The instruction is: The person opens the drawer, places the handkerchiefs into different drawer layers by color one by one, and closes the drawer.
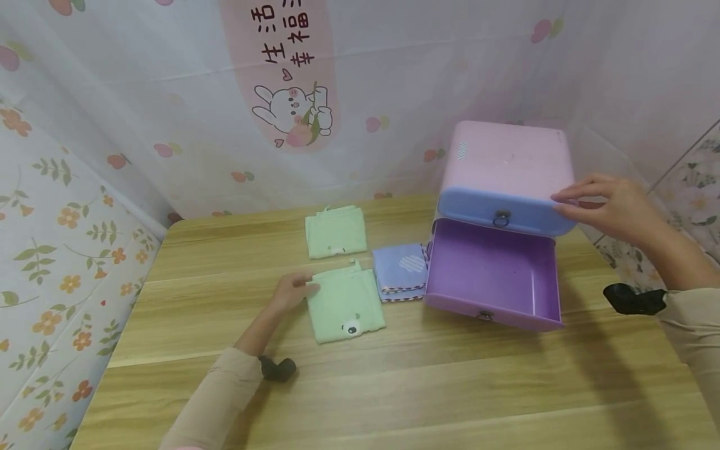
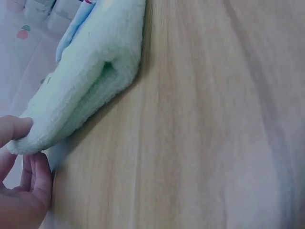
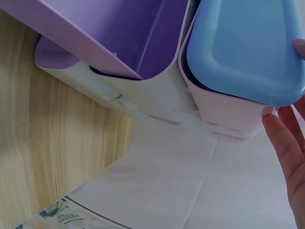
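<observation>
My left hand (image 1: 292, 291) pinches the left corner of a folded light green towel (image 1: 343, 306) with a bear face on it. In the left wrist view the towel's corner (image 2: 43, 126) sits between thumb and fingers, slightly lifted. My right hand (image 1: 619, 203) holds the right upper corner of a drawer unit (image 1: 512, 156) with a pink top. One fingertip (image 3: 299, 46) lies on the blue upper drawer front (image 3: 248, 52), another touches the pink side. This blue drawer is closed; below it the purple drawer (image 1: 484, 265) is pulled out with nothing inside.
Behind the held towel lies another folded green towel (image 1: 336, 232). A folded blue cloth (image 1: 400, 270) with a checked edge lies beside the purple drawer's left side. Printed curtains (image 1: 394, 75) surround the back and sides of the wooden table (image 1: 394, 387).
</observation>
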